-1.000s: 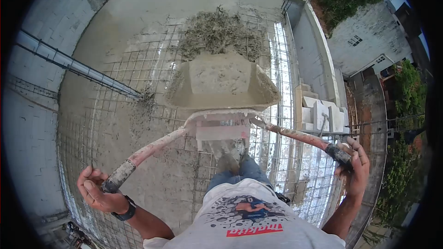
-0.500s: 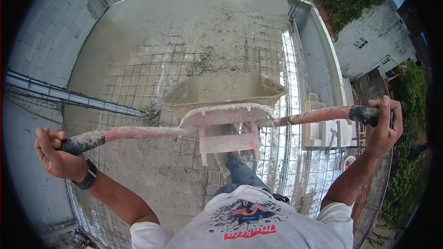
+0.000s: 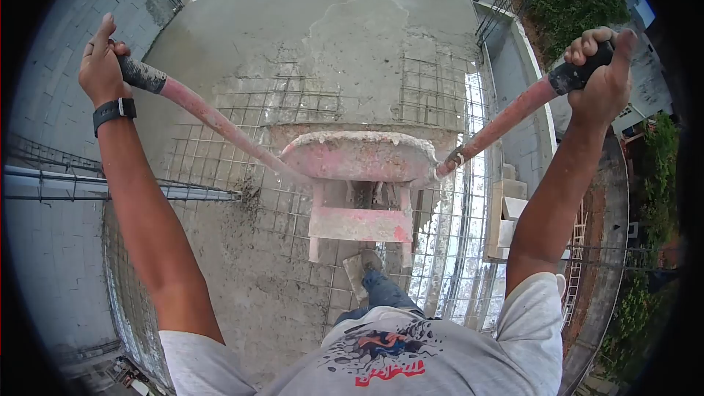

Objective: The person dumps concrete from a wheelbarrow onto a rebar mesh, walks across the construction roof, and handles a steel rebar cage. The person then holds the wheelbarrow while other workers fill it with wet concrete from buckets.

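Observation:
A pink, concrete-crusted wheelbarrow stands in front of me, tipped steeply forward with its underside and leg frame towards me. My left hand is closed around the black grip of its left handle. On the other side, my right hand grips the black end of the right handle. Both arms are raised and stretched forward. Grey wet concrete lies spread beyond the tray. The inside of the tray is hidden from this angle.
Steel rebar mesh runs beneath and around the wheelbarrow, partly covered by concrete. A bundle of bars and pipe comes in from the left block wall. Pale blocks sit at right by a low wall. My foot stands on a board.
Both hands have risen and moved forward with the handles. The wheelbarrow has tipped further, its tray interior turning out of sight, and a smooth patch of concrete now shows ahead.

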Demonstrator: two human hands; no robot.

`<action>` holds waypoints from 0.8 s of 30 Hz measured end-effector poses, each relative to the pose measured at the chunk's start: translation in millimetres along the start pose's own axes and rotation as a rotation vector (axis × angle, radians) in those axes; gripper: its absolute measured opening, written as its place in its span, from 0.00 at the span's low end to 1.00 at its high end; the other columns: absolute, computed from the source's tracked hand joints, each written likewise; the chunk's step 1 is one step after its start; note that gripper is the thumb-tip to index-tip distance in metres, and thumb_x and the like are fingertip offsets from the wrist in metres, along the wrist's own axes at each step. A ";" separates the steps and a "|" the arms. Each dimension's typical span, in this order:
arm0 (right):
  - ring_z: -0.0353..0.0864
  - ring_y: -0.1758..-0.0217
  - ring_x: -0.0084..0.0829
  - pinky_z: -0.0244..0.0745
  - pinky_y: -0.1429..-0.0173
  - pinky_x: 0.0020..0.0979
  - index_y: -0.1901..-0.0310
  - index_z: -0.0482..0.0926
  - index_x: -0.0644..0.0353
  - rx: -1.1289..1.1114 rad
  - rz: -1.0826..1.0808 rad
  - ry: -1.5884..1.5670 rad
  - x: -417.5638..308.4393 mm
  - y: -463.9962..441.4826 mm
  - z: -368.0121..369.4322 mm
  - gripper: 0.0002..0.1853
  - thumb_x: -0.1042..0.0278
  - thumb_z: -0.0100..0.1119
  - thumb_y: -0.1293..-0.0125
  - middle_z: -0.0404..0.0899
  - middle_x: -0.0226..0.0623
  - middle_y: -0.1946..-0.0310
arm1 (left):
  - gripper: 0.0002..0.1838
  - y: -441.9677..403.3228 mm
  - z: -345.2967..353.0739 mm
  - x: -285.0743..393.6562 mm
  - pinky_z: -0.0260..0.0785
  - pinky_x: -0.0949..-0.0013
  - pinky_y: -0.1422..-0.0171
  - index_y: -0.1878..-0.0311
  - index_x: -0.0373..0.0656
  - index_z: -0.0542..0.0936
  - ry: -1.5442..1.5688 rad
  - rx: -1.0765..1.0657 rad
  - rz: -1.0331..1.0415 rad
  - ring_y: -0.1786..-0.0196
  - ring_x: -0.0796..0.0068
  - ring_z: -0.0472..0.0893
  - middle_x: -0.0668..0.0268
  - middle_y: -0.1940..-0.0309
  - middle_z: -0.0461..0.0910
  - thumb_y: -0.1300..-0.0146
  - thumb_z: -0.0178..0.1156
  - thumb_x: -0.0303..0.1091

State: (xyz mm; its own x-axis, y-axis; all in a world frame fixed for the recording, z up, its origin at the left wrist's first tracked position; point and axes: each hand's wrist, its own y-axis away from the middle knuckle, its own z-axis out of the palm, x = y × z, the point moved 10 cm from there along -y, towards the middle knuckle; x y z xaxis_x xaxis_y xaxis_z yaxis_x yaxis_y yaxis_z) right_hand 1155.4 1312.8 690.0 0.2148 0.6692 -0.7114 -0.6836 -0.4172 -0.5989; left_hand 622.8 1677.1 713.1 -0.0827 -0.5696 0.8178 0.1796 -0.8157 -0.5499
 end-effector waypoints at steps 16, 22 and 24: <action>0.68 0.76 0.26 0.66 0.69 0.28 0.70 0.68 0.58 0.128 0.088 0.091 46.1 -84.1 -79.5 0.12 0.62 0.55 0.32 0.67 0.30 0.78 | 0.13 45.2 69.7 46.0 0.65 0.78 0.73 0.70 0.36 0.80 -0.013 0.005 0.285 0.79 0.84 0.72 0.67 0.76 0.77 0.46 0.72 0.36; 0.67 0.76 0.27 0.65 0.66 0.31 0.70 0.68 0.58 0.062 0.102 0.027 31.3 -58.6 -77.0 0.12 0.61 0.52 0.31 0.66 0.32 0.78 | 0.09 54.3 54.4 47.6 0.63 0.76 0.76 0.69 0.36 0.80 -0.096 0.114 0.318 0.82 0.81 0.71 0.67 0.79 0.76 0.42 0.65 0.33; 0.66 0.73 0.30 0.65 0.63 0.33 0.69 0.68 0.60 0.019 0.091 -0.015 4.4 -34.2 -67.3 0.13 0.60 0.51 0.31 0.66 0.35 0.76 | 0.09 43.8 35.4 50.8 0.61 0.76 0.79 0.69 0.37 0.81 -0.098 0.127 0.323 0.84 0.82 0.70 0.70 0.81 0.76 0.40 0.63 0.34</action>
State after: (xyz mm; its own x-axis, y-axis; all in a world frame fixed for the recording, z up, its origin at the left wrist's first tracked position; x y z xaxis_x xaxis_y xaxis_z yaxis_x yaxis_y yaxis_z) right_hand 1226.6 1288.6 682.6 0.1410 0.6379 -0.7571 -0.7128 -0.4653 -0.5248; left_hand 661.2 1616.1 736.6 0.0914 -0.7786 0.6208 0.3020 -0.5724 -0.7624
